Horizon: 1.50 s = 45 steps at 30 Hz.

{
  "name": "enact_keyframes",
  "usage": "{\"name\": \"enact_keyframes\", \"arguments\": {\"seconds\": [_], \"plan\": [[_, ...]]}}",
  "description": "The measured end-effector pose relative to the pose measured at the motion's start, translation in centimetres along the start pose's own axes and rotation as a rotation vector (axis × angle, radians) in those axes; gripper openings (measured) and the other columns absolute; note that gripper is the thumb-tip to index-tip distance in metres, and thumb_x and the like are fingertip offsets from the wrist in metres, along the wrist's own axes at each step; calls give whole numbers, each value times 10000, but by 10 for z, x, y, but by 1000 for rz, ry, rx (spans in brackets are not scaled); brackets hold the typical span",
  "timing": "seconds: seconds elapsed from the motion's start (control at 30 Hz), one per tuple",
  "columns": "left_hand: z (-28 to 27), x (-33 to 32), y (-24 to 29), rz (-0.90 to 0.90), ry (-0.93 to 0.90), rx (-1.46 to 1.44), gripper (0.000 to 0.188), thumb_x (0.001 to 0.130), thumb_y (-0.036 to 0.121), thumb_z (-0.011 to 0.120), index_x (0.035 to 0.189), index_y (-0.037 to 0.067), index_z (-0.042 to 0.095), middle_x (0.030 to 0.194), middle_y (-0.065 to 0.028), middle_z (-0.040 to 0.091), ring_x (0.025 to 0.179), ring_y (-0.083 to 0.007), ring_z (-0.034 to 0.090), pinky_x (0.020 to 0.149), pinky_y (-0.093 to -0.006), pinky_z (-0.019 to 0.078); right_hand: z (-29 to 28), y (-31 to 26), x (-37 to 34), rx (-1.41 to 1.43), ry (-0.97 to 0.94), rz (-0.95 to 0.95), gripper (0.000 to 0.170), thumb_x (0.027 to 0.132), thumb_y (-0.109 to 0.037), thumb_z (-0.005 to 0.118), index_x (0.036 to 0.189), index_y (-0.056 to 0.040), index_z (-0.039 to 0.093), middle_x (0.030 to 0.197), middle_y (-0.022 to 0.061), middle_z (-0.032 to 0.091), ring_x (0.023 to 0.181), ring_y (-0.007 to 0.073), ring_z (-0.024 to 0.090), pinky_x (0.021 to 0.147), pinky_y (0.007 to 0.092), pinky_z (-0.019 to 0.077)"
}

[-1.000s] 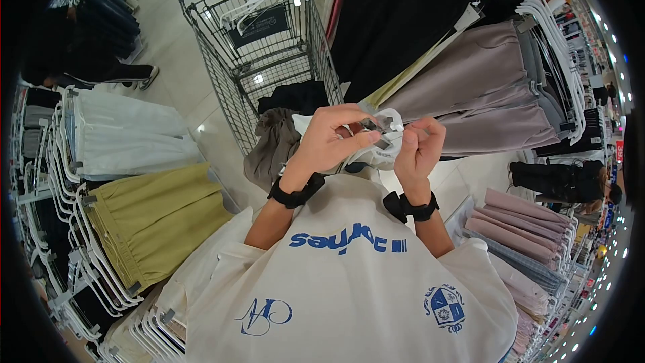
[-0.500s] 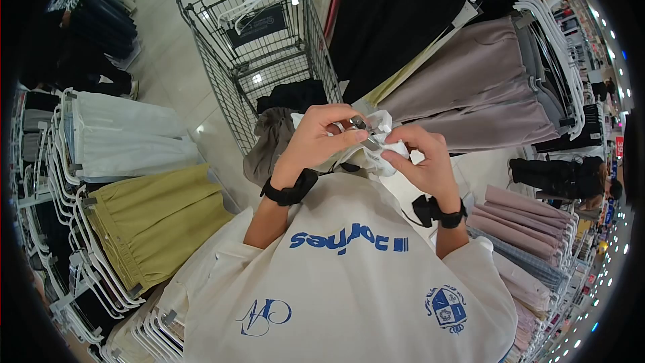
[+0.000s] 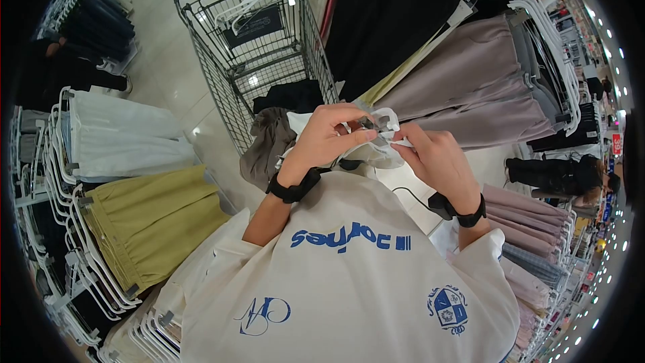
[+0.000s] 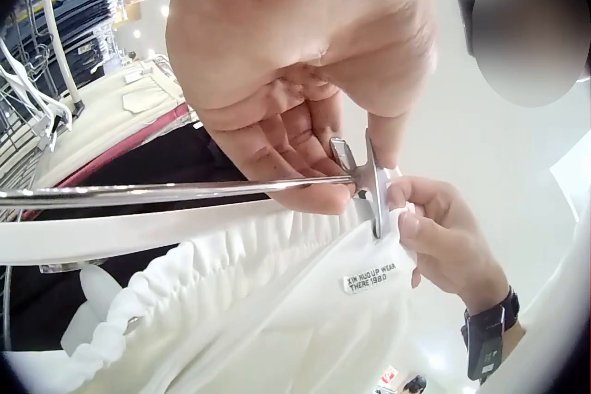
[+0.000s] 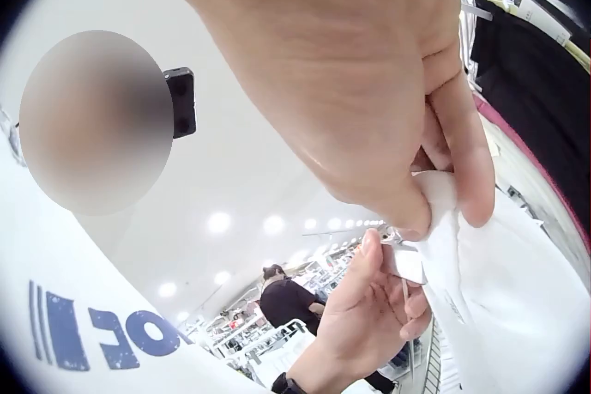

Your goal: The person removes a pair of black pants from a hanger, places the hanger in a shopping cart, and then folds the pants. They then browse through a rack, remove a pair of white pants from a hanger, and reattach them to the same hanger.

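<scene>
In the left wrist view, a white garment (image 4: 277, 320) with a gathered elastic waistband and a small printed label hangs from a metal clip (image 4: 371, 186) on a thin metal hanger bar (image 4: 166, 193). My left hand (image 3: 319, 140) pinches the clip between thumb and fingers. Opposite it, my right hand (image 3: 440, 165) pinches the waistband edge close beside the clip. The right wrist view shows white cloth (image 5: 503, 283) between right thumb and forefinger, with the left hand (image 5: 355, 320) just below. Part of the clip is hidden behind the left fingers.
A wire shopping cart (image 3: 235, 60) ahead holds dark clothes (image 3: 289, 96) and white hangers (image 3: 262, 3). Racks flank me: olive shorts (image 3: 158, 222) at left, mauve trousers (image 3: 463, 87) and pink garments (image 3: 524, 215) at right. A person (image 3: 554, 173) stands beyond on the right.
My right hand came in to the waistband beside the clip, its wrist swinging right and turning. My left hand kept its pinch on the clip almost in place.
</scene>
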State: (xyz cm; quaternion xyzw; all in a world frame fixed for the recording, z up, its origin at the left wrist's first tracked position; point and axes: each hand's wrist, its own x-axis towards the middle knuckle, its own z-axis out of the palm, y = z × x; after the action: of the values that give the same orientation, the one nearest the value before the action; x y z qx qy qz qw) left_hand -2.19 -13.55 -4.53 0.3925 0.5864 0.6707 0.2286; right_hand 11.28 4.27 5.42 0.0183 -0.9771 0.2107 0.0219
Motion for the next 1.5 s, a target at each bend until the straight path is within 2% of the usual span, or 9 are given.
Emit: {"name": "enact_keyframes", "arguments": {"seconds": [0.47, 0.73, 0.87, 0.97, 1.03, 1.17, 1.27, 1.4, 1.5], "plan": [[-4, -2, 12, 108, 11, 46, 191, 839, 141, 753, 974, 6, 742, 763, -57, 650, 630, -92, 564, 541, -214, 434, 8, 4, -1, 178, 86, -54, 163, 890, -124, 678, 998, -49, 582, 681, 138, 609, 605, 352, 592, 552, 388, 462], [2, 2, 23, 85, 24, 102, 200, 804, 116, 777, 967, 8, 738, 777, -61, 660, 652, -109, 633, 571, -217, 486, 18, 10, -6, 283, 254, -19, 197, 872, -44, 704, 1018, -36, 571, 661, 91, 608, 494, 174, 552, 485, 279, 421], [8, 2, 18, 85, 24, 118, 200, 793, 119, 787, 951, 9, 734, 776, -60, 658, 636, -113, 632, 563, -222, 485, 22, 18, -11, 376, 263, 24, 228, 861, -21, 709, 1026, -27, 553, 679, 87, 626, 508, 158, 548, 514, 266, 437], [11, 1, 17, 62, -51, 150, 217, 777, 132, 803, 945, 17, 730, 763, -64, 651, 613, -118, 615, 543, -231, 470, 17, 24, -14, 630, 223, 72, 244, 892, -49, 686, 1081, -16, 536, 701, 88, 646, 583, 134, 563, 580, 257, 459], [15, 5, 21, 70, -94, 184, 225, 774, 139, 808, 948, 19, 729, 756, -65, 646, 600, -118, 603, 536, -237, 465, 14, 36, -19, 1085, 40, 307, 201, 965, -179, 617, 1036, 6, 586, 729, 85, 652, 678, 119, 572, 654, 256, 473], [31, 18, 25, 140, -199, 295, 254, 775, 175, 810, 962, 24, 727, 738, -67, 620, 569, -150, 573, 517, -259, 453, 24, 67, -19, 883, -123, 520, 478, 1026, -368, 488, 904, 57, 671, 824, 90, 659, 772, 151, 580, 723, 277, 469], [43, 28, 29, 157, -329, 384, 258, 781, 195, 798, 958, 26, 720, 735, -67, 598, 574, -179, 567, 517, -274, 452, 27, 65, -20, 810, -138, 415, 444, 1020, -341, 500, 941, 67, 657, 826, 92, 653, 755, 162, 554, 723, 303, 460], [60, 42, 27, 154, -338, 398, 268, 776, 200, 794, 973, 40, 709, 745, -63, 598, 591, -197, 577, 529, -289, 459, 30, 72, -27, 714, 63, 391, 299, 996, -225, 520, 917, 48, 611, 757, 123, 605, 706, 174, 522, 695, 345, 451], [76, 53, 29, 184, -300, 490, 290, 774, 179, 781, 1019, 51, 692, 811, -71, 631, 670, -239, 641, 594, -326, 497, 17, 63, -32, 604, 210, 365, 230, 997, -172, 504, 943, 34, 591, 752, 207, 598, 677, 307, 574, 654, 387, 450]]}}
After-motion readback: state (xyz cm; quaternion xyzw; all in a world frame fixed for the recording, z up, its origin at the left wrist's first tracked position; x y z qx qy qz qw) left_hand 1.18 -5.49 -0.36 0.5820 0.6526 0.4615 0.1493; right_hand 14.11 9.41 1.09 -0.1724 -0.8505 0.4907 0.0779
